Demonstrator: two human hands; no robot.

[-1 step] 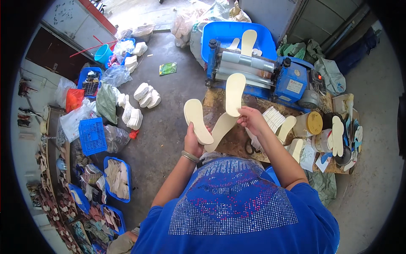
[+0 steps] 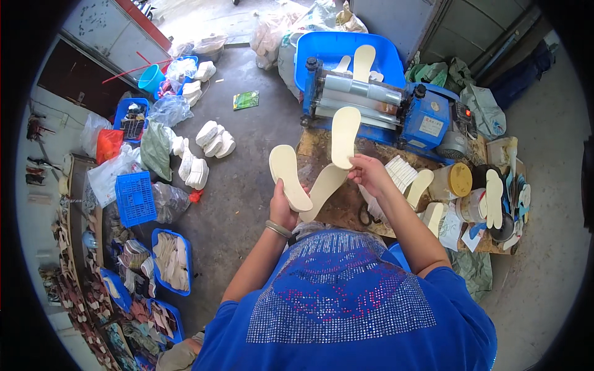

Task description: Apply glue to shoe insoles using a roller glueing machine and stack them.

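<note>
Left hand (image 2: 283, 207) is closed round the heel ends of two cream insoles: one insole (image 2: 289, 177) fans up-left, a second insole (image 2: 324, 190) slants up-right beneath it. Right hand (image 2: 370, 175) pinches the lower end of a third insole (image 2: 345, 136), held upright just in front of the blue roller machine (image 2: 377, 105); fingers clamped on it.

Packages & labels: white rectangular label on the machine's blue motor box (image 2: 431, 127), right side. Green flat packet (image 2: 246, 99) lies alone on the grey floor, upper centre. Yellow-lidded jar (image 2: 451, 181) stands on the bench right of the hands, near a white tub (image 2: 473, 205) w/ a printed band. Blue tub (image 2: 346, 46) behind the machine holds more insoles. Clear & white plastic bags (image 2: 111, 170) pile up at left beside a blue crate (image 2: 135, 198).

Room: bench (image 2: 337, 213) edge sits close to the person's body, cluttered to the right. Bare floor (image 2: 247, 185) opens to the left of the hands, between bench & white stacks (image 2: 213, 139).
</note>
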